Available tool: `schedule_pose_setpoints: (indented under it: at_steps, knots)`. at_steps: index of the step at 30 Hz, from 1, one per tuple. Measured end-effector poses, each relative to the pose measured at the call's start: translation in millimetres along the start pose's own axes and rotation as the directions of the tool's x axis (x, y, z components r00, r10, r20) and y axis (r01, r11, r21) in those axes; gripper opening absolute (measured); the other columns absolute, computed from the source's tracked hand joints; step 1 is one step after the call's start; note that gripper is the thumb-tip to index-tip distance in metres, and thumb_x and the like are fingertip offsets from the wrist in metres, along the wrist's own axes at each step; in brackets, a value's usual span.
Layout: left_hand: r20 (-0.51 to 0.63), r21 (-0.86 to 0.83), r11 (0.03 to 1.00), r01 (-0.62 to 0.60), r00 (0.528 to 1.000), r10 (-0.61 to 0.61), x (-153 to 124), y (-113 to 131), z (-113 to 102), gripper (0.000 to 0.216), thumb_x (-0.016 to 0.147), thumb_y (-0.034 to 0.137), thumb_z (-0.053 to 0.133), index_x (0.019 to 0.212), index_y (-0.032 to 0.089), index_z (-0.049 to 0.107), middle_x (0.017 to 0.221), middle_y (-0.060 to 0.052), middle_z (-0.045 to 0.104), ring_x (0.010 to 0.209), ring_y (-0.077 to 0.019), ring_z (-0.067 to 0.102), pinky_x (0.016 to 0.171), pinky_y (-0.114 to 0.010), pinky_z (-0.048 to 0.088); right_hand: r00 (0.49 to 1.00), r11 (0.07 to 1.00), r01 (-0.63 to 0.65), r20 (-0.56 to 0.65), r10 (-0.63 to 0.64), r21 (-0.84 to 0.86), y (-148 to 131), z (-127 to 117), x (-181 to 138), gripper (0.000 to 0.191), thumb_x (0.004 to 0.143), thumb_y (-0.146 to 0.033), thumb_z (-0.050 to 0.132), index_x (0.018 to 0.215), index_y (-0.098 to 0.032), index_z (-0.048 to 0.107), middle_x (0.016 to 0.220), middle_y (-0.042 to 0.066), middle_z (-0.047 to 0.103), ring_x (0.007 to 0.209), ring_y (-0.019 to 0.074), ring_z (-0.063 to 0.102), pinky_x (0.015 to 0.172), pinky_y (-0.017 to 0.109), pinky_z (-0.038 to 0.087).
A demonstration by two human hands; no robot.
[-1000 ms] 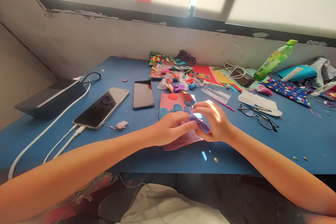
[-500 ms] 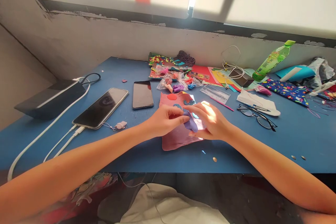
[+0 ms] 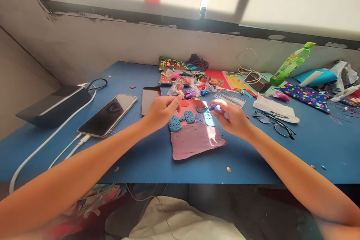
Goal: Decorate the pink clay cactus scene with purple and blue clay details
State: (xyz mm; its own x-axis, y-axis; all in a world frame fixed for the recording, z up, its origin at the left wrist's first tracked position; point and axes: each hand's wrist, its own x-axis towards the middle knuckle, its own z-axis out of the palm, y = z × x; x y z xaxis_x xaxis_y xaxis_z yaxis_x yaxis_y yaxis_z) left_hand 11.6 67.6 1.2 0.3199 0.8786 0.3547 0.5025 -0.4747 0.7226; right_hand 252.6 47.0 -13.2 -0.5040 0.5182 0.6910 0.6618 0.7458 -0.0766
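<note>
A pink clay sheet [image 3: 194, 140] lies on the blue table [image 3: 140, 153], with several dotted blue clay pieces [image 3: 189, 117] and a red disc along its far edge. My right hand [image 3: 230, 118] hovers over the sheet's far right corner, fingers pinched on a small purple clay lump [image 3: 215, 107]. My left hand [image 3: 161, 110] is raised over the sheet's far left corner, thumb and fingers pressed together on something I cannot make out. Small bags of coloured clay [image 3: 187, 90] lie just beyond both hands.
Two phones [image 3: 108, 114] [image 3: 149, 97] and a black power bank [image 3: 54, 105] with white cables lie at the left. Glasses [image 3: 274, 123], a clear plastic case [image 3: 230, 98], coloured paper, a green bottle [image 3: 292, 63] and patterned cloth fill the right.
Both hands have parted and moved away from me, off the middle of the sheet. The purple clay, held between both hands before, is now in my right hand alone; the blue pieces are uncovered.
</note>
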Motion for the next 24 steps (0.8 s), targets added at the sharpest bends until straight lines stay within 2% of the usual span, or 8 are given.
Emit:
schedule_pose_setpoints:
  at_steps: [3, 7, 12, 15, 17, 21, 24]
  knots:
    - [-0.092, 0.109, 0.993, 0.046, 0.995, -0.036, 7, -5, -8, 0.045, 0.086, 0.043, 0.034, 0.052, 0.018, 0.051, 0.047, 0.001, 0.042, 0.047, -0.0112, 0.038, 0.05, -0.026, 0.028, 0.998, 0.998, -0.058, -0.014, 0.058, -0.005, 11, 2, -2, 0.016, 0.092, -0.021, 0.04, 0.099, -0.019, 0.055, 0.075, 0.003, 0.068, 0.063, 0.014, 0.063, 0.059, 0.024, 0.048]
    - [-0.174, 0.255, 0.961, 0.109, 0.983, -0.065, 12, -9, -13, 0.042, 0.085, 0.04, 0.033, 0.052, 0.019, 0.048, 0.044, 0.002, 0.035, 0.047, -0.013, 0.037, 0.052, -0.028, 0.026, 0.993, 0.993, -0.117, -0.006, 0.117, 0.004, 21, 2, -4, 0.019, 0.091, -0.018, 0.039, 0.095, -0.02, 0.057, 0.069, 0.002, 0.068, 0.064, 0.0152, 0.066, 0.061, 0.026, 0.05]
    - [-0.211, 0.447, 0.868, 0.216, 0.968, -0.132, 28, -11, -21, 0.036, 0.084, 0.034, 0.036, 0.054, 0.02, 0.05, 0.054, -0.003, 0.05, 0.06, -0.0177, 0.048, 0.057, -0.03, 0.027, 0.984, 0.985, -0.172, -0.046, 0.173, 0.034, 35, -3, -4, 0.018, 0.091, -0.018, 0.037, 0.096, -0.019, 0.054, 0.066, 0.001, 0.066, 0.058, 0.0138, 0.066, 0.056, 0.024, 0.049]
    - [-0.197, 0.536, 0.791, 0.295, 0.955, -0.222, 50, -11, -30, 0.028, 0.081, 0.029, 0.042, 0.059, 0.019, 0.057, 0.055, -0.003, 0.055, 0.061, -0.0195, 0.052, 0.056, -0.03, 0.03, 0.972, 0.976, -0.215, -0.094, 0.217, 0.039, 45, -6, -3, 0.02, 0.093, -0.02, 0.033, 0.103, -0.02, 0.05, 0.07, 0.001, 0.064, 0.057, 0.0125, 0.063, 0.057, 0.024, 0.048]
    - [-0.194, 0.587, 0.74, 0.327, 0.945, -0.264, 70, -12, -35, 0.028, 0.083, 0.029, 0.042, 0.065, 0.019, 0.062, 0.062, -0.005, 0.061, 0.067, -0.0206, 0.057, 0.059, -0.03, 0.035, 0.963, 0.97, -0.24, -0.122, 0.242, 0.033, 51, -8, -2, 0.021, 0.094, -0.023, 0.032, 0.107, -0.02, 0.048, 0.076, 0.002, 0.063, 0.06, 0.0127, 0.061, 0.06, 0.026, 0.048]
    - [-0.131, 0.702, 0.625, 0.343, 0.924, -0.359, 117, -19, -36, 0.029, 0.09, 0.035, 0.046, 0.087, 0.013, 0.065, 0.091, -0.009, 0.066, 0.089, -0.0241, 0.061, 0.072, -0.032, 0.047, 0.941, 0.952, -0.307, -0.145, 0.305, 0.01, 60, -7, -4, 0.023, 0.092, -0.034, 0.04, 0.108, -0.019, 0.047, 0.092, 0.007, 0.061, 0.065, 0.014, 0.057, 0.06, 0.027, 0.046]
    - [-0.02, 0.779, 0.558, 0.288, 0.9, -0.436, 150, -27, -32, 0.034, 0.089, 0.038, 0.057, 0.114, 0.015, 0.057, 0.113, -0.007, 0.06, 0.1, -0.0213, 0.06, 0.084, -0.039, 0.052, 0.919, 0.927, -0.375, -0.134, 0.37, -0.012, 62, -2, -7, 0.026, 0.089, -0.042, 0.046, 0.099, -0.018, 0.049, 0.085, 0.006, 0.06, 0.061, 0.0138, 0.053, 0.056, 0.026, 0.043]
